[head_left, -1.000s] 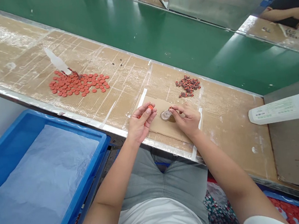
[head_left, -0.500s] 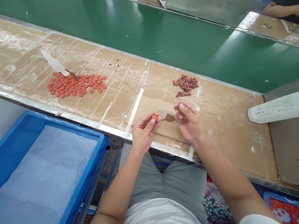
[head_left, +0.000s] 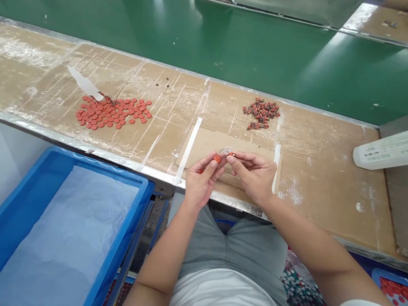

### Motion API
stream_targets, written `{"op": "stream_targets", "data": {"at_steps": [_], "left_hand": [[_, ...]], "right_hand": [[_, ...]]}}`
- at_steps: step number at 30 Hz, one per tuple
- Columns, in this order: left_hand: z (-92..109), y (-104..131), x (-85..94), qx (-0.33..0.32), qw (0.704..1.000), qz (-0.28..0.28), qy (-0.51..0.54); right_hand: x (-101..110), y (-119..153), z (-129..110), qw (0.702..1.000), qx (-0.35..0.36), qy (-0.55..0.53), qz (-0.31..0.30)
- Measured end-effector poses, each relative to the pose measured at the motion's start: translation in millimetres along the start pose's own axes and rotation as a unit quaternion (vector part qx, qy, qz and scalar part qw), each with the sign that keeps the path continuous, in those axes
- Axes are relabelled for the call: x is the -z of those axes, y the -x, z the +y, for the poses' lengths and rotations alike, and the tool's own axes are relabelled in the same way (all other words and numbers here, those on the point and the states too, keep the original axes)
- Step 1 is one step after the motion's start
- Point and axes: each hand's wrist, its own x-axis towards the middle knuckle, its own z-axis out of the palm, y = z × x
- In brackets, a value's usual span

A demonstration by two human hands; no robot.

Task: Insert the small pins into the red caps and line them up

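Observation:
My left hand (head_left: 200, 180) is closed, pinching a small red disc (head_left: 217, 159) between thumb and fingers; a bit more red shows within its curled fingers. My right hand (head_left: 254, 171) is closed too, its fingertips on a small dark-and-red part (head_left: 230, 154) right beside the disc. Whether the two pieces touch, I cannot tell. Just behind the fingertips is a small clear round cup (head_left: 226, 150), partly hidden. Under both hands lies a flat piece of cardboard (head_left: 208, 145) taped to the bench.
A pile of dark-and-red parts (head_left: 261, 111) lies beyond my right hand. Red discs (head_left: 110, 114) are spread to the left beside a white strip (head_left: 86, 83). A blue tray (head_left: 142, 183) stands at lower left, a white bottle (head_left: 397, 147) at right. Behind runs a green belt (head_left: 190, 40).
My right hand has moved left, bringing its dark-and-red part up to the disc in my left hand. The camera view has shifted slightly.

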Motion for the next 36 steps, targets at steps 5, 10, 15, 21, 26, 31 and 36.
{"op": "stream_targets", "data": {"at_steps": [5, 10, 15, 21, 26, 31, 36], "left_hand": [[-0.9, 0.0, -0.9, 0.002, 1.000, 0.004, 0.006], [0.0, 0.3, -1.0, 0.002, 1.000, 0.004, -0.004], [-0.3, 0.6, -0.8, 0.001, 1.000, 0.002, 0.002], [-1.4, 0.5, -0.7, 0.000, 1.000, 0.010, 0.010], [-2.2, 0.5, -0.1, -0.003, 1.000, 0.009, 0.008], [-2.0, 0.4, -0.1, -0.006, 1.000, 0.009, 0.006], [-1.8, 0.3, -1.0, -0.004, 1.000, 0.015, 0.006]], "right_hand": [[-2.2, -1.3, 3.7, 0.999, 0.019, 0.029, 0.010], [-2.9, -1.3, 5.1, 0.999, 0.044, 0.020, 0.008], [-3.1, 0.3, 7.6, 0.996, 0.081, 0.037, 0.016], [-1.4, 0.2, 10.2, 0.993, 0.089, 0.068, 0.019], [-1.3, 0.0, 9.9, 0.993, 0.093, 0.075, 0.023], [-0.8, 0.1, 10.7, 0.991, 0.102, 0.088, 0.021], [-0.7, 0.6, 11.0, 0.989, 0.122, 0.085, 0.016]]}}
